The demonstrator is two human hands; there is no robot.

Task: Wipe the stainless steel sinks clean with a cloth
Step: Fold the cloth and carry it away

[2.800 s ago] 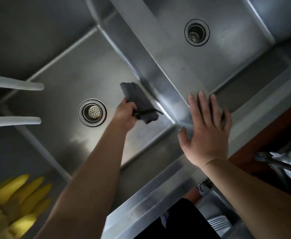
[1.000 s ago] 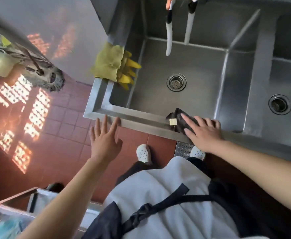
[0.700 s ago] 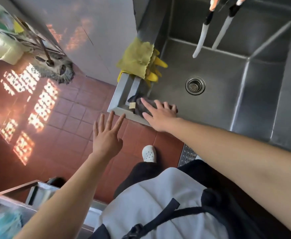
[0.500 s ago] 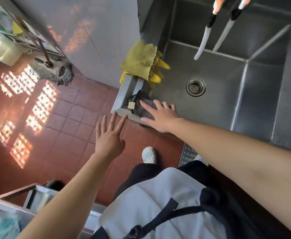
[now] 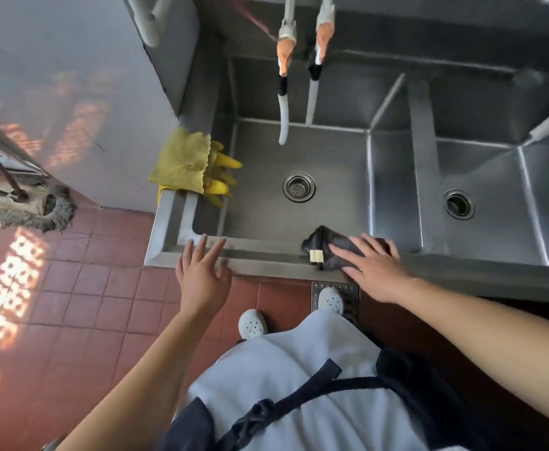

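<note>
On the front rim of the left sink basin, at 3 o'clock from the left hand, lies a dark grey cloth. The right hand presses it flat, fingers straight. The left hand rests spread on the rim, holding nothing. At 12 o'clock from the cloth: the drain strainer. At 10 o'clock: yellow rubber gloves beneath a yellow rag.

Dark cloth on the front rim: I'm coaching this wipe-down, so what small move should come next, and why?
Probably slide the dark cloth rightward along the front rim. The right hand presses it flat there, and rim in front of the right basin lies beyond it.
</note>
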